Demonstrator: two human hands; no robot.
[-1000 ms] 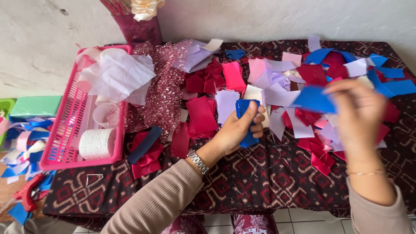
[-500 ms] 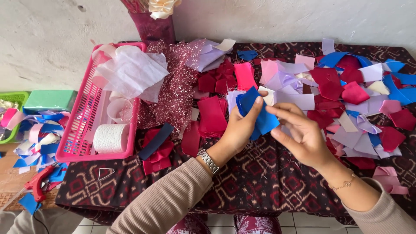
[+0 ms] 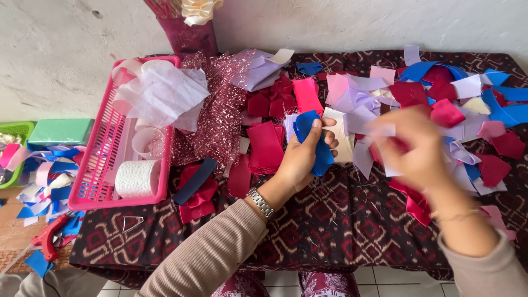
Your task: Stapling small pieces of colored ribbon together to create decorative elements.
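Note:
My left hand (image 3: 300, 159) is raised over the middle of the table and grips a small stack of blue fabric pieces (image 3: 308, 127), thumb pressed on top. A metal watch (image 3: 260, 202) is on that wrist. My right hand (image 3: 421, 151) is blurred with motion to the right, over a scatter of cut fabric pieces (image 3: 456, 110) in lilac, pink, crimson and blue. Pale lilac scraps (image 3: 363, 157) show at its fingertips, but the blur hides whether it grips one.
A pink plastic basket (image 3: 91, 190) at the left holds a white roll (image 3: 136, 179) and white tissue. Sparkly pink mesh (image 3: 220, 115) lies beside it. A dark patterned cloth (image 3: 341, 220) covers the table. A green block (image 3: 60, 132), ribbon scraps and a red tool (image 3: 49, 239) lie lower left.
My right hand has pulled away from the left hand and swung right over the scattered pieces. The left hand keeps hold of the blue pieces, almost in place.

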